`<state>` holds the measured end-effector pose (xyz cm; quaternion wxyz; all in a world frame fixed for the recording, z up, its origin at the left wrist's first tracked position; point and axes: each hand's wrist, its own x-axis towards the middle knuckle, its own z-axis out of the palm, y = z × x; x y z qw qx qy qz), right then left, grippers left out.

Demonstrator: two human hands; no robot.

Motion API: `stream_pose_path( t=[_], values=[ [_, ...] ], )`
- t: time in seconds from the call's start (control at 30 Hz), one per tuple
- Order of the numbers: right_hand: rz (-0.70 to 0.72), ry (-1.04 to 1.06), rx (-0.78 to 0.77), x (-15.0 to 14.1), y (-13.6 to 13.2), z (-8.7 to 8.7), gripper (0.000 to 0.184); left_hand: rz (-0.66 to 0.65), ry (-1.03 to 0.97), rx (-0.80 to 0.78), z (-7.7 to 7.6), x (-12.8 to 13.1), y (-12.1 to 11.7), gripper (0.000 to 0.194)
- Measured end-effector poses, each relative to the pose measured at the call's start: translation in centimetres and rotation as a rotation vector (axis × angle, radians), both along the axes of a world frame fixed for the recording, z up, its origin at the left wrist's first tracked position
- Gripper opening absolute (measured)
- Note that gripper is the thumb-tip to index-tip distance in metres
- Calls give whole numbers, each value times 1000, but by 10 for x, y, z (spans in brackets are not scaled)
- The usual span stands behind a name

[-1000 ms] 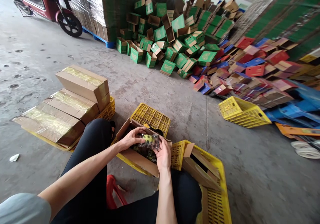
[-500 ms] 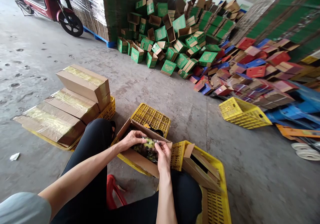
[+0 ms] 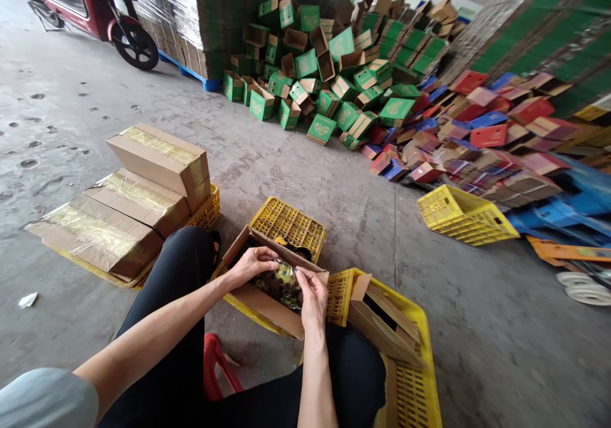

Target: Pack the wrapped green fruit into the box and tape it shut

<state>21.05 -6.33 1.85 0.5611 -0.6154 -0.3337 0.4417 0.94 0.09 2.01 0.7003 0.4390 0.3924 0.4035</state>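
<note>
An open brown cardboard box (image 3: 265, 308) sits before me on a yellow plastic crate (image 3: 231, 299). In its opening lies a clear plastic bag (image 3: 285, 278) with yellow-green and dark patches; what it contains is too unclear to name. My left hand (image 3: 255, 266) pinches the bag's upper left edge between thumb and fingers. At the upper right edge, my right hand (image 3: 312, 291) pinches the film the same way, its wrist over the box's right end. Dark contents fill the box beneath, partly hidden by my hands.
Taped cartons (image 3: 121, 215) stand on a yellow crate at my left. Another open carton (image 3: 382, 326) rests in a yellow crate (image 3: 424, 352) by my right knee. An overturned yellow crate (image 3: 291, 221) lies beyond the box. Green boxes (image 3: 319, 129) are heaped farther off.
Both hands keep their pinch on the bag. The left hand has shifted very slightly upward, and the film between the hands looks flatter, showing more of the yellow-green patch.
</note>
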Motion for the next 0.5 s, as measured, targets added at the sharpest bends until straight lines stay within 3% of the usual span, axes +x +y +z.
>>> stream_pose_path(
  t=[0.27,0.5],
  values=[
    [-79,37,-2,3,1,-7,39,-17,-43,-41,1,-3,1,49],
    [-60,77,-24,1,2,-8,37,29,-98,-129,2,-2,1,51]
  ],
)
